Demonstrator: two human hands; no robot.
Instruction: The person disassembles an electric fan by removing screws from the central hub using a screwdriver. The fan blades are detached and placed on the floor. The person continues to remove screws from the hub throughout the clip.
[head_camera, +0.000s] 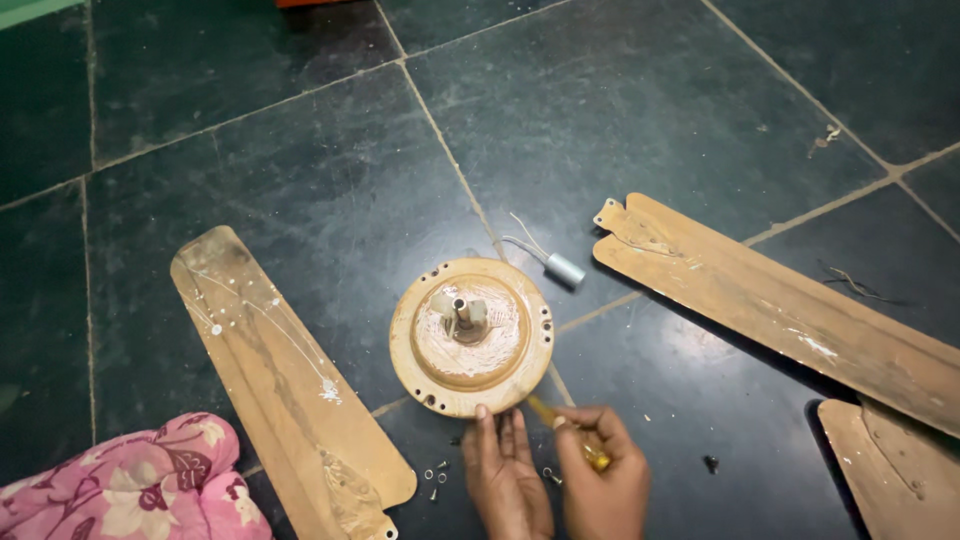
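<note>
The dark tiled floor (300, 150) carries everything here, and both hands come up from the bottom edge of the view, side by side and touching. Largest of the loose parts, a long tan fan blade (790, 305) lies well to the right of and above the grips, its long axis running from upper left down to lower right; a second fan blade (285, 385) lies to their left, slanting from upper left to lower right with its bracket end near the bottom edge, and the corner of a third blade (890, 465) shows at the far right. A pink flowered cloth (130, 485) sits far left of the hands. Just above the grips rests the round tan fan motor housing (470, 337), flat on the floor with its short shaft pointing up towards the camera. The left hand (505, 470) lies palm down, fingers straight and pointing up the view, its grip released, the fingertips touching the housing's near rim. The right hand (600, 475) is curled, its grip clenched around a yellow-handled screwdriver (570, 432), whose long axis slants from lower right up to upper left, the tip end reaching the housing's lower rim. A small grey capacitor (562, 268) with thin wires lies beyond the housing, and a few small screws (436, 478) lie just left of the left hand.
</note>
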